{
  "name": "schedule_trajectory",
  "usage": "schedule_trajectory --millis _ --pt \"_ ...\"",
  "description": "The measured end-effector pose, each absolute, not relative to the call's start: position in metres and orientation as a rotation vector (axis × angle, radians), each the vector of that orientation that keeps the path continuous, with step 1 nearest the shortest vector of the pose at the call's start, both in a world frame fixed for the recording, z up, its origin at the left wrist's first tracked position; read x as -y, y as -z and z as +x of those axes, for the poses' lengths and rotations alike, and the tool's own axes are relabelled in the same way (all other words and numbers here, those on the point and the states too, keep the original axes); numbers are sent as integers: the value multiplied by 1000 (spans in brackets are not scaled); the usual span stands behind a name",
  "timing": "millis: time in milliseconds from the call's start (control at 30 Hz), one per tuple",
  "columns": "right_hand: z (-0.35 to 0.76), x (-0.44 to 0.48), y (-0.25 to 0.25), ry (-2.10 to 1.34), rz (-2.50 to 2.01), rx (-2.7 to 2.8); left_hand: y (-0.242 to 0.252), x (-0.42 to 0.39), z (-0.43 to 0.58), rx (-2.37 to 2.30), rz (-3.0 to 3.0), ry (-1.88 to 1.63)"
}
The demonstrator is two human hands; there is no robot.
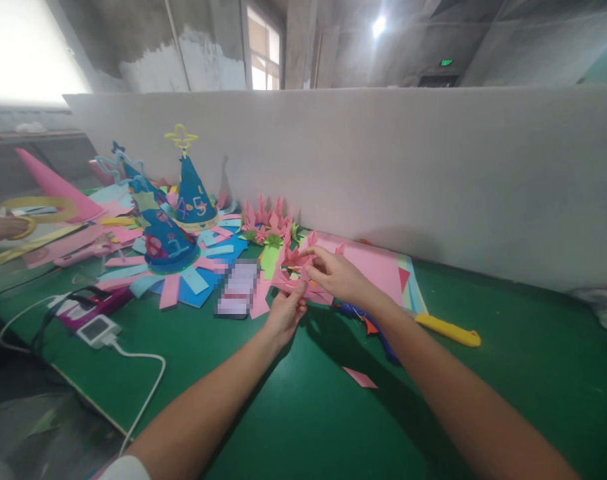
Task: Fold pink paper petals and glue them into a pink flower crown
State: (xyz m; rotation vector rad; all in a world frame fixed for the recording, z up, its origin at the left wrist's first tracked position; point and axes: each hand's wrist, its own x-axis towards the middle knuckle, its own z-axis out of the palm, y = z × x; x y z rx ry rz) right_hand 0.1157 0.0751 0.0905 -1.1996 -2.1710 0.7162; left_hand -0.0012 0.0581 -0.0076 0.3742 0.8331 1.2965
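A pink folded-paper crown is held up over the green table, between my two hands. My left hand pinches its lower near edge with thumb and fingers. From the right, my right hand closes its thumb and fingers on the crown's upper part; the exact spot is too small to make out. Behind it stands a similar pink crown with green pieces at its base. A loose pink paper piece lies on the table in front of my hands.
A phone lies left of my hands, near blue cone hats. Right are a yellow-handled knife, stacked paper and a blue tool under my right forearm. A power strip and another person's hand are left.
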Motion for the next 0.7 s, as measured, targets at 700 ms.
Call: schedule_trajectory --millis 700 --pt "113 -83 -91 -450 -1346 2279 6 -58 -1 -831 346 -1307"
